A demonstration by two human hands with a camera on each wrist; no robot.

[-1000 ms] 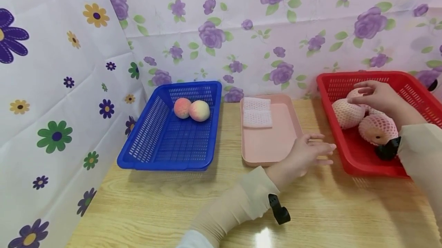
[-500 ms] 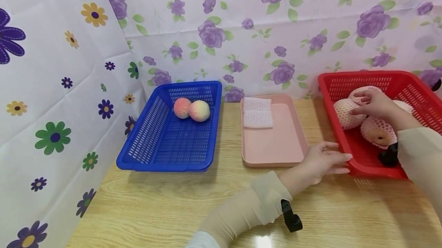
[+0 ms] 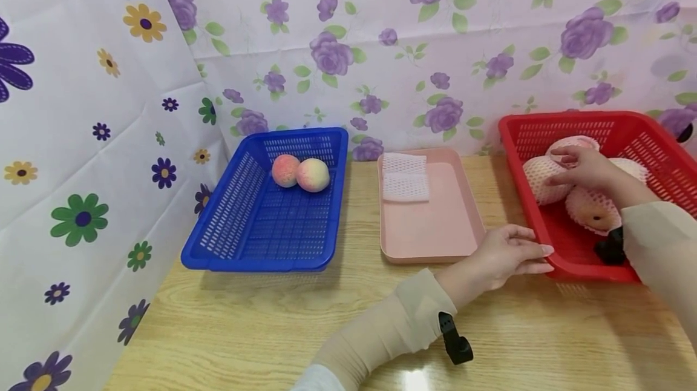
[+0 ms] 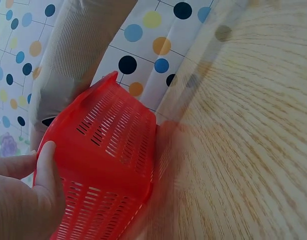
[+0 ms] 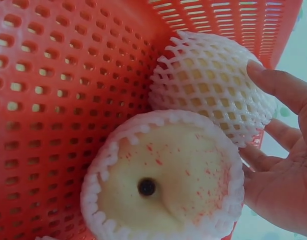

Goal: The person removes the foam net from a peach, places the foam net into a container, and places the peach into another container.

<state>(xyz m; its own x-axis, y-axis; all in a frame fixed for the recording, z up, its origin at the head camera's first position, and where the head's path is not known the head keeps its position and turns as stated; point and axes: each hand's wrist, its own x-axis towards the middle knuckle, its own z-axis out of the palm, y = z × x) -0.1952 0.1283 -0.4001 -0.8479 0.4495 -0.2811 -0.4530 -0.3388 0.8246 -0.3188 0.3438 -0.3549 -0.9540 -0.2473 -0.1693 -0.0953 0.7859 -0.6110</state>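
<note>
My right hand (image 3: 588,173) reaches into the red basket (image 3: 536,221), fingers apart beside a round fruit in a white foam net (image 3: 544,182). In the right wrist view the thumb tip overlaps this netted fruit (image 5: 208,85), and the other fingers extend below it. Nearer that camera lies a pale fruit with red flecks and a dark central spot (image 5: 158,170), partly wrapped in a pink net. With fingers extended, my left hand (image 3: 503,255) touches the basket's front left corner; in the left wrist view its thumb (image 4: 49,170) overlaps the basket's outer wall.
Two peach-like fruits (image 3: 313,175) lie bare in a blue basket (image 3: 261,261) at the left. Between the baskets is a pink tray (image 3: 430,230) holding a flattened white foam net (image 3: 405,179). More netted fruits (image 3: 631,170) fill the red basket. Floral cloth hangs behind the wooden table.
My left hand has moved right and towards the viewer, reaching the red basket's corner. My right hand has lowered from above the fruits to beside the white-netted one.
</note>
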